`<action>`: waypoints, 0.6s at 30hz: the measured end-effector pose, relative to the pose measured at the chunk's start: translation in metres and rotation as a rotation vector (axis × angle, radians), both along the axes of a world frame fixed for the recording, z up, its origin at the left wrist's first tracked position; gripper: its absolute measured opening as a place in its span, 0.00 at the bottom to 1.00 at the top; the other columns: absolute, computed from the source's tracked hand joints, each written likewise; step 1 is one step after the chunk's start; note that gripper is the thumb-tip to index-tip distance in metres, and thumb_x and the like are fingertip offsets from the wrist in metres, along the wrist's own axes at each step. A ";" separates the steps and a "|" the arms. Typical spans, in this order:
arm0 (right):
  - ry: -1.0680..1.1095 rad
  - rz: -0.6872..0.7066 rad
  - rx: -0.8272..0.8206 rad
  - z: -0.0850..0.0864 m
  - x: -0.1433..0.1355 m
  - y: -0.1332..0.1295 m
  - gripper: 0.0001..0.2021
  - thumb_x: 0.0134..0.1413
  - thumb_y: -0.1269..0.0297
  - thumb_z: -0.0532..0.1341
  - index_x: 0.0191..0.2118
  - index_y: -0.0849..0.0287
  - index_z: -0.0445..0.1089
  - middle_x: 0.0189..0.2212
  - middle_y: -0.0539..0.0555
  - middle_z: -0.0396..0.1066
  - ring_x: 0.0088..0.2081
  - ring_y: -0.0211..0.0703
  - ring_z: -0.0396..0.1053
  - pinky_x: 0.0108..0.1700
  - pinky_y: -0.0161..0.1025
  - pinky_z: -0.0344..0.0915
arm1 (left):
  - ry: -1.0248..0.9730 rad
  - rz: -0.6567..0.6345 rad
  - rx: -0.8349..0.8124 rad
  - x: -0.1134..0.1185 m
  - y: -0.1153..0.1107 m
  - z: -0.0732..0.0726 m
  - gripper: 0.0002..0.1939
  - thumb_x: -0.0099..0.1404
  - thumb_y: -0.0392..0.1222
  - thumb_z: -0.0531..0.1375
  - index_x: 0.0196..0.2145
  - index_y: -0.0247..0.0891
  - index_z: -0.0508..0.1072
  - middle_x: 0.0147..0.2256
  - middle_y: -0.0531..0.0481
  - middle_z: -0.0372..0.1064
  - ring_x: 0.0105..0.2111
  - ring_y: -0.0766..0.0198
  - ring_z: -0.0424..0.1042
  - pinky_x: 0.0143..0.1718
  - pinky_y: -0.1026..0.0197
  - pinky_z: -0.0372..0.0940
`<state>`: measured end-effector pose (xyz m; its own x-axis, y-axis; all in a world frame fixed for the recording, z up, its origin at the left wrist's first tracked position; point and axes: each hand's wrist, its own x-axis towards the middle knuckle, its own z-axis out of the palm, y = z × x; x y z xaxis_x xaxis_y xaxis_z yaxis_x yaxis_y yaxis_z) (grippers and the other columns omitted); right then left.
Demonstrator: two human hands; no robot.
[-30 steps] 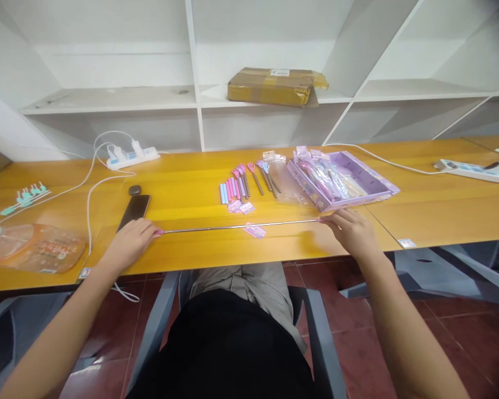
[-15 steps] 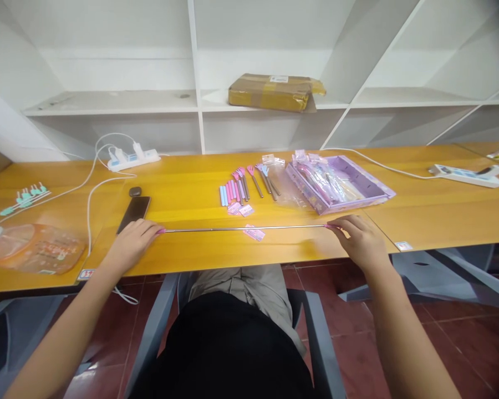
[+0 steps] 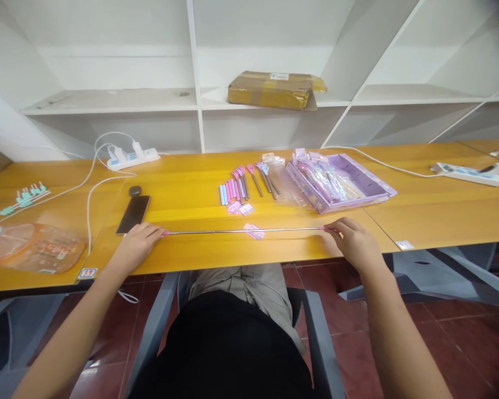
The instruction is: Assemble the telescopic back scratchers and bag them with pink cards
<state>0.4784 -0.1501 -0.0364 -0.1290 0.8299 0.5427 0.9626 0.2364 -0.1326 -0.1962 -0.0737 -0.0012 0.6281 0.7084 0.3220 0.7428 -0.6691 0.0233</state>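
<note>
A thin metal telescopic back scratcher, drawn out long, stretches level between my hands over the table's front part. My left hand is closed on one pink end, near the phone. At the other pink end, my right hand pinches it, in front of the purple box. My fingers hide most of both ends. Beyond the rod lie several short back scratchers with pink, purple and blue hand-shaped heads. Beside them is a row of pink, purple and blue handle sleeves. Small printed cards lie beneath the rod.
A purple box holds clear-bagged items, with a clear plastic bag beside it. On the left are a phone, a large orange-tinted bottle and a power strip with cables. A taped carton rests on the shelf.
My hands have come slightly closer together, each still on its end of the back scratcher. The rod between them looks a little shorter and slightly lower in view.
</note>
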 end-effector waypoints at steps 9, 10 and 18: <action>0.026 -0.004 0.063 -0.005 -0.001 0.014 0.12 0.75 0.57 0.62 0.39 0.53 0.80 0.38 0.59 0.80 0.42 0.55 0.77 0.43 0.47 0.71 | -0.073 -0.036 -0.036 0.003 0.000 -0.019 0.18 0.83 0.46 0.53 0.52 0.43 0.84 0.48 0.42 0.84 0.45 0.51 0.80 0.51 0.47 0.74; 0.036 0.012 0.063 -0.002 -0.011 0.022 0.12 0.75 0.59 0.61 0.39 0.54 0.80 0.38 0.59 0.80 0.42 0.54 0.76 0.43 0.47 0.71 | -0.094 -0.058 -0.043 0.015 0.001 -0.021 0.18 0.83 0.46 0.54 0.52 0.42 0.84 0.48 0.42 0.85 0.45 0.51 0.80 0.51 0.47 0.75; -0.140 0.396 0.013 0.033 -0.218 0.077 0.11 0.70 0.73 0.63 0.53 0.58 0.78 0.45 0.62 0.77 0.46 0.55 0.68 0.49 0.48 0.67 | -0.212 -0.076 -0.078 0.171 0.009 -0.021 0.19 0.83 0.41 0.52 0.54 0.39 0.83 0.49 0.40 0.84 0.45 0.53 0.80 0.52 0.47 0.75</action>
<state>0.2599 -0.0732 -0.0038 -0.5103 0.6943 0.5075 0.8055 0.5926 -0.0009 -0.0248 -0.0648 -0.0224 0.6048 0.6895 0.3985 0.6629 -0.7132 0.2278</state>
